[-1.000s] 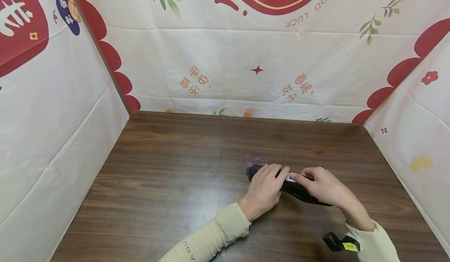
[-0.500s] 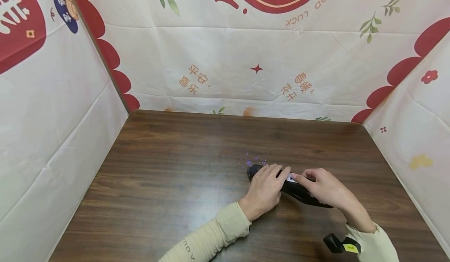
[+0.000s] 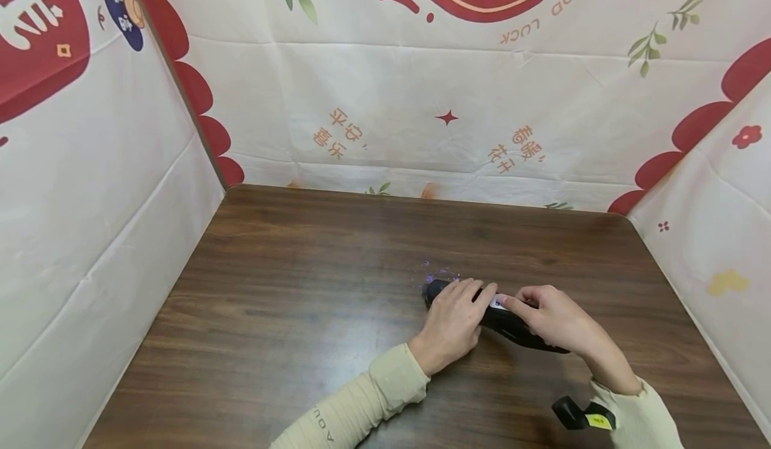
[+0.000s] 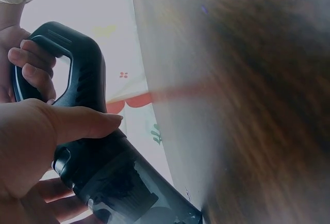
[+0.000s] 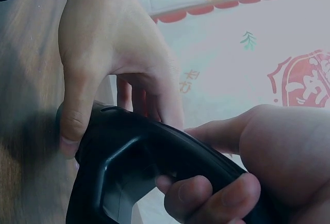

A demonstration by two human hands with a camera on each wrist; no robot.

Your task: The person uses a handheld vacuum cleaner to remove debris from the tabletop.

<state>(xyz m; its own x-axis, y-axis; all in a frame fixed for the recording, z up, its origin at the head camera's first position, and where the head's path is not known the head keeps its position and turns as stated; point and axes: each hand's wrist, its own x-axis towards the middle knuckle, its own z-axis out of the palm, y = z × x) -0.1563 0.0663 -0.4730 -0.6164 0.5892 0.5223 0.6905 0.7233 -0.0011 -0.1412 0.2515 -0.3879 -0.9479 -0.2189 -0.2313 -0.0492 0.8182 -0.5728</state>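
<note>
A black handheld vacuum (image 3: pixel 508 324) lies on the dark wooden table (image 3: pixel 301 288), its nozzle end pointing left toward a scatter of small purple bits (image 3: pixel 436 274). My left hand (image 3: pixel 460 312) grips the front body of the vacuum (image 4: pixel 103 172), thumb along one side and fingers curled over the other. My right hand (image 3: pixel 551 315) holds the looped handle (image 5: pixel 134 167), with fingers curled through the opening and the thumb on top near a white label. Most of the vacuum's middle is hidden under both hands in the head view.
Printed cloth walls (image 3: pixel 421 101) in white and red close in the table at the back, left and right. A black wrist-mounted device with a yellow tag (image 3: pixel 581 414) sits on my right sleeve. Bare wood stretches across the left half of the table.
Both hands and the vacuum stay where they were; only the head view shifts slightly.
</note>
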